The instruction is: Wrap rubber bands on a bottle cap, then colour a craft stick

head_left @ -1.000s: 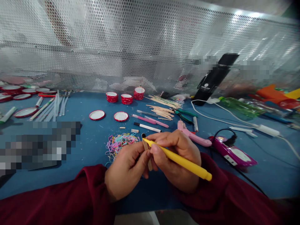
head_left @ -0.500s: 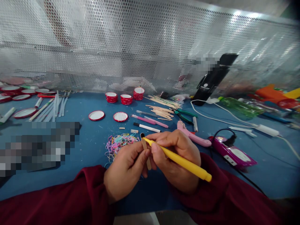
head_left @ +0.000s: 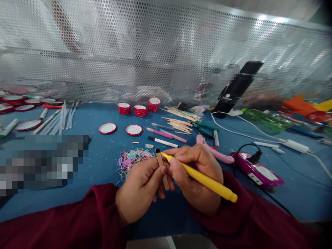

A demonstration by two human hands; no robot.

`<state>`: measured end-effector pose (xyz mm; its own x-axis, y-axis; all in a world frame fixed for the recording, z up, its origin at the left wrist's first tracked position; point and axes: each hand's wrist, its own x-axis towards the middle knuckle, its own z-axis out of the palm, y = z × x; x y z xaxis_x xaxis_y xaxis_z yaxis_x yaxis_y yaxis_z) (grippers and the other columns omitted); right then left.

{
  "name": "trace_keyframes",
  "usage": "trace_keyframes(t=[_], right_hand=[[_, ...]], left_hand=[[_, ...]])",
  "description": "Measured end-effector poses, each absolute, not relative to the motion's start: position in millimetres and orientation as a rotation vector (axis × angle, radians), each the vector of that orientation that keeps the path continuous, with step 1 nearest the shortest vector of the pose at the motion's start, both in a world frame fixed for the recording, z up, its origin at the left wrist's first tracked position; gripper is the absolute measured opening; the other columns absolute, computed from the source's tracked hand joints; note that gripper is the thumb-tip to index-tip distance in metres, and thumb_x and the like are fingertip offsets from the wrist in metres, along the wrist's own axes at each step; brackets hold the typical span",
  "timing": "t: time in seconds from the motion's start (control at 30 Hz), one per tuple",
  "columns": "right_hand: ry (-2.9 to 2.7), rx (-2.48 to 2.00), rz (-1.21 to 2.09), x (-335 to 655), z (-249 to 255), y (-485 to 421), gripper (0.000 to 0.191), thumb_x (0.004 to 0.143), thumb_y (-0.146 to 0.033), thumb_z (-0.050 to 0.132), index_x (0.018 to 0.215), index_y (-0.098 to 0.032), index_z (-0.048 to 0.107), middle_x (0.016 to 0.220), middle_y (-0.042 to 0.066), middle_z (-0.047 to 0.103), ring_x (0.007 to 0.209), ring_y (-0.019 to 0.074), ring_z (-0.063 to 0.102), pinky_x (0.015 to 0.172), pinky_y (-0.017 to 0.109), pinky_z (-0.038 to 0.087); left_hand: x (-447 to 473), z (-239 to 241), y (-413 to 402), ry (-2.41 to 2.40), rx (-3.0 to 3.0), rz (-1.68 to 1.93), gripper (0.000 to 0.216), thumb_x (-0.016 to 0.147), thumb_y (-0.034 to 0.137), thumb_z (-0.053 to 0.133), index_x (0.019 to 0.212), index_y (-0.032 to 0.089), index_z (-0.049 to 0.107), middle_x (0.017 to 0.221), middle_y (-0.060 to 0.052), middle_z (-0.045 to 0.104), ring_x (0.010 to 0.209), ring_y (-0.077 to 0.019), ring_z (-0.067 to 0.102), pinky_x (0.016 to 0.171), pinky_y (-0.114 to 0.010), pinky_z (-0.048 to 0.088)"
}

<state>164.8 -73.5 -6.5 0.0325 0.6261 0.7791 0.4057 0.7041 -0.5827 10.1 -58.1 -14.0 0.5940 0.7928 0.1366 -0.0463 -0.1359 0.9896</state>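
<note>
My left hand (head_left: pixel 141 190) pinches a wooden craft stick (head_left: pixel 160 161) whose upper end is coloured black. The stick leans slightly, its lower end showing below my thumb. In a writing grip, my right hand (head_left: pixel 201 166) holds a yellow marker pen (head_left: pixel 209 180). The pen's tip is close to the stick just below the black end; whether they touch I cannot tell. Behind my left hand lies a heap of colourful rubber bands (head_left: pixel 135 159). A white pen with a black end (head_left: pixel 164 142) lies just beyond my hands.
A pink glue gun (head_left: pixel 216 154) and a purple power strip (head_left: pixel 259 172) lie to the right. Farther back are wooden sticks (head_left: pixel 181 125), green-handled pliers (head_left: pixel 203 129), red tape rolls (head_left: pixel 140 111) and a black bottle (head_left: pixel 234 91). Clear glue sticks (head_left: pixel 55 122) lie left.
The yellow marker has drawn back slightly to the right and down from the stick. My left hand still holds the stick in nearly the same place.
</note>
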Motion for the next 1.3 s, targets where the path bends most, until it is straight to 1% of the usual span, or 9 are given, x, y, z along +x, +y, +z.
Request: trace_keyframes(t=[0.13, 0.3, 0.53, 0.63, 0.8, 0.97, 1.17, 1.3], right_hand=[[-1.608, -0.826, 0.226, 164.7, -5.7, -73.4, 0.019, 0.087, -0.013, 0.065, 0.09, -0.026, 0.053, 0.081, -0.003, 0.068, 0.085, 0.0191, 0.076, 0.074, 0.034, 0.062], [-1.628, -0.844, 0.233, 165.4, -8.9, -72.4, 0.018, 0.087, -0.015, 0.068, 0.092, -0.027, 0.056, 0.092, 0.0, 0.073, 0.087, 0.0202, 0.076, 0.075, 0.035, 0.062], [-1.604, -0.864, 0.212, 163.9, -8.0, -73.1, 0.019, 0.087, -0.012, 0.065, 0.09, -0.026, 0.053, 0.089, -0.001, 0.071, 0.085, 0.0198, 0.075, 0.073, 0.035, 0.061], [-1.614, -0.853, 0.214, 163.3, -6.7, -73.0, 0.018, 0.087, -0.012, 0.065, 0.089, -0.025, 0.052, 0.086, -0.001, 0.07, 0.086, 0.0197, 0.076, 0.074, 0.035, 0.061], [-1.626, -0.861, 0.233, 164.4, -9.0, -73.1, 0.017, 0.087, -0.013, 0.067, 0.09, -0.025, 0.055, 0.089, -0.001, 0.07, 0.087, 0.0191, 0.075, 0.077, 0.036, 0.061], [-1.605, -0.885, 0.191, 165.4, -9.9, -73.0, 0.018, 0.087, -0.011, 0.065, 0.09, -0.025, 0.054, 0.089, -0.001, 0.07, 0.085, 0.0182, 0.073, 0.073, 0.035, 0.06], [-1.605, -0.856, 0.232, 164.0, -7.6, -74.0, 0.017, 0.088, -0.013, 0.064, 0.09, -0.026, 0.053, 0.086, 0.0, 0.07, 0.087, 0.0209, 0.075, 0.075, 0.037, 0.061], [-1.618, -0.874, 0.214, 164.7, -8.2, -73.6, 0.017, 0.087, -0.013, 0.066, 0.089, -0.025, 0.054, 0.088, 0.001, 0.071, 0.087, 0.0206, 0.075, 0.075, 0.037, 0.061]], left_hand=[[10.4, -15.1, -58.1, 0.64, 1.557, 0.821, 0.041, 0.103, 0.045, 0.041, 0.085, 0.015, 0.062, 0.063, 0.002, 0.054, 0.048, -0.0053, 0.047, 0.042, -0.013, 0.039], [11.0, -16.2, -55.9, 0.638, 1.581, 0.838, 0.041, 0.104, 0.045, 0.041, 0.081, 0.015, 0.059, 0.063, 0.002, 0.054, 0.048, -0.0048, 0.047, 0.043, -0.013, 0.038], [10.3, -14.4, -57.7, 0.634, 1.536, 0.834, 0.04, 0.103, 0.047, 0.042, 0.083, 0.016, 0.058, 0.062, 0.003, 0.052, 0.048, -0.005, 0.046, 0.043, -0.013, 0.039], [10.3, -15.1, -57.7, 0.635, 1.537, 0.828, 0.042, 0.103, 0.048, 0.042, 0.083, 0.015, 0.06, 0.063, 0.003, 0.053, 0.048, -0.0051, 0.047, 0.043, -0.014, 0.038], [10.1, -16.2, -56.8, 0.635, 1.56, 0.833, 0.042, 0.104, 0.046, 0.04, 0.084, 0.015, 0.06, 0.063, 0.003, 0.053, 0.048, -0.0048, 0.046, 0.043, -0.013, 0.038], [9.7, -13.5, -58.9, 0.628, 1.526, 0.839, 0.038, 0.103, 0.045, 0.042, 0.083, 0.016, 0.057, 0.062, 0.004, 0.051, 0.048, -0.005, 0.046, 0.043, -0.013, 0.039], [10.5, -13.5, -57.5, 0.631, 1.528, 0.829, 0.04, 0.103, 0.046, 0.041, 0.081, 0.016, 0.056, 0.062, 0.003, 0.051, 0.048, -0.0052, 0.046, 0.044, -0.014, 0.039], [9.8, -15.0, -57.0, 0.642, 1.542, 0.83, 0.04, 0.104, 0.045, 0.041, 0.082, 0.016, 0.057, 0.065, 0.003, 0.053, 0.049, -0.0048, 0.047, 0.044, -0.013, 0.039]])
